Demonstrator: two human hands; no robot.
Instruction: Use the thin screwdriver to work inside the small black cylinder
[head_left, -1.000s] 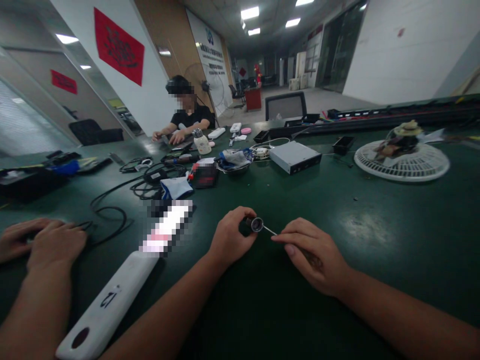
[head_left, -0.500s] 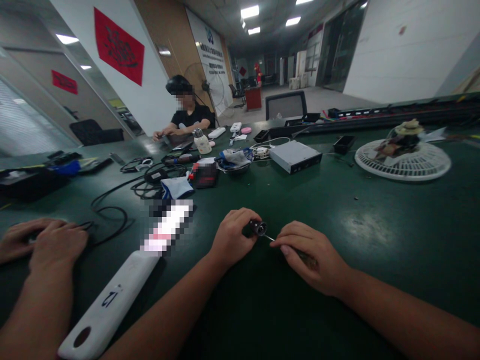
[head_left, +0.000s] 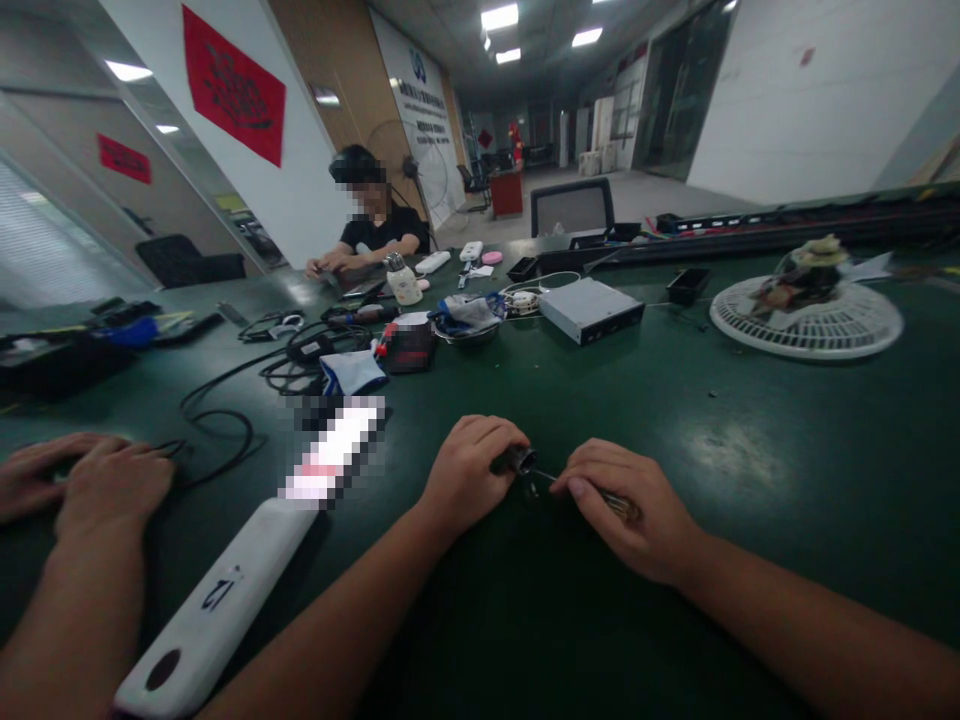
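Note:
My left hand [head_left: 472, 475] grips a small black cylindrical part [head_left: 519, 460] at its fingertips, low over the dark green work mat [head_left: 750, 420]. My right hand [head_left: 622, 510] holds a small screwdriver [head_left: 559, 480], its thin metal shaft reaching toward the black part. A tiny metal piece [head_left: 533, 489] lies on the mat just below them. Left of my left forearm lies a long white device [head_left: 217, 600], its far end pixelated. A co-worker's hands [head_left: 82, 480] rest at the far left.
Black cables [head_left: 217, 420] trail across the mat at left. Further back stand a silver drive box [head_left: 591, 310], a bowl with cloth [head_left: 469, 320] and a round white fan grille [head_left: 806, 325]. A seated person in black [head_left: 379, 232] works across the table.
The black part has turned in my left hand, so its round metal end no longer faces me. The screwdriver shaft now lies closer to it, and a tiny piece shows on the mat.

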